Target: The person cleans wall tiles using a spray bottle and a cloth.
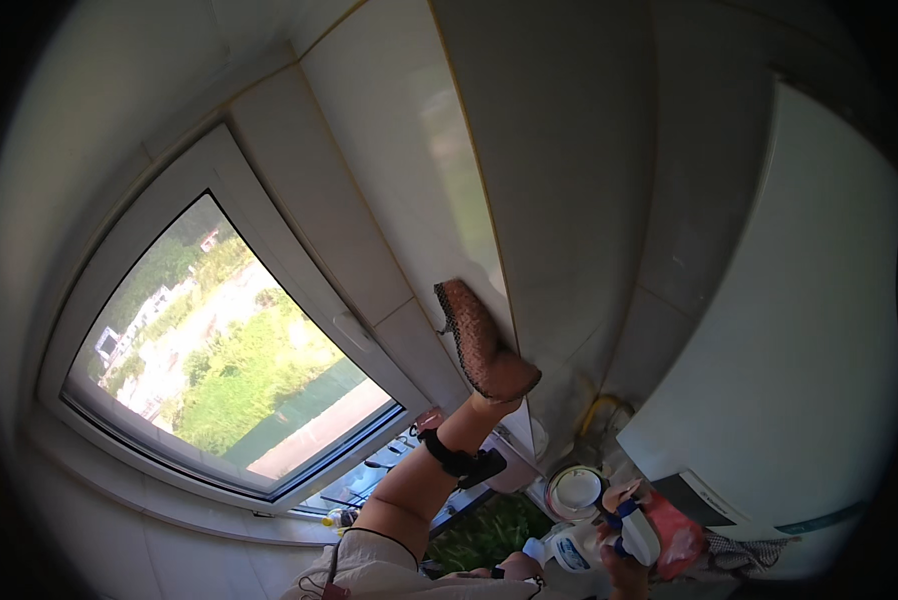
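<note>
My left hand (494,403) is stretched up against the glossy tiled wall, mostly hidden under a reddish-brown cloth (479,345) with a dark checked edge. The cloth lies against the tile, beside a yellow grout line. A black strap with a small device (467,465) is around that forearm. Low on the right, my right hand (612,559) is closed around a white and blue spray bottle (640,534). A white bottle with a blue label (570,551) shows just left of that hand; I cannot tell whether it is part of the same bottle.
A white-framed window (223,360) with a handle (353,330) is on the left. A large white appliance (749,337) stands out at the right. Below are a round white pot or bowl (575,491), a pink-red bag (674,532), a checked cloth (749,551) and a yellow hose-like thing (593,409).
</note>
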`<state>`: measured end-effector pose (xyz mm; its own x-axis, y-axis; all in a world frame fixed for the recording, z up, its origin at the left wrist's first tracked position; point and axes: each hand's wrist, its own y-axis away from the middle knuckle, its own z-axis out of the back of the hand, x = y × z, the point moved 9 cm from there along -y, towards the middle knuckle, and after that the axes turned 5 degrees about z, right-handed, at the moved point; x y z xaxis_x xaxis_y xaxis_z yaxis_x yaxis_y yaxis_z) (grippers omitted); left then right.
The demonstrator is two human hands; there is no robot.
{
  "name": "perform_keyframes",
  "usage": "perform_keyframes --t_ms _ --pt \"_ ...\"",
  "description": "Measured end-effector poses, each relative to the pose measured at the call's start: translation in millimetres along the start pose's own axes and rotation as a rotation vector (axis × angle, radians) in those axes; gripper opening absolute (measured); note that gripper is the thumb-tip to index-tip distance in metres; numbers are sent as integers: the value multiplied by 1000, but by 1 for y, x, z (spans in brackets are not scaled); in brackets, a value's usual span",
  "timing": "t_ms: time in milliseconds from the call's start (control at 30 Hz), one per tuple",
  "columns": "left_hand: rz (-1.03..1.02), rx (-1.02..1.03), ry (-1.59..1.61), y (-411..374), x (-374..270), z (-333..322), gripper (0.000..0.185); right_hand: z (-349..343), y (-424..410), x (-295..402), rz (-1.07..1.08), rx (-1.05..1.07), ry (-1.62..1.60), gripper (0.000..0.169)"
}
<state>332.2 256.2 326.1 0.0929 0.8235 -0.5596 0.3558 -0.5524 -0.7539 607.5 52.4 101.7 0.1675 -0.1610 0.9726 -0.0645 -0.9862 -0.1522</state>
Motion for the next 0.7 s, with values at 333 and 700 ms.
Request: perform_keyframes --t_ms 333,700 --pt "276 -187 -80 -23 108 107 83 -43 -37 70 280 57 166 45" --pt "729 -40 543 40 26 82 64 -201 -129 99 248 646 23 46"
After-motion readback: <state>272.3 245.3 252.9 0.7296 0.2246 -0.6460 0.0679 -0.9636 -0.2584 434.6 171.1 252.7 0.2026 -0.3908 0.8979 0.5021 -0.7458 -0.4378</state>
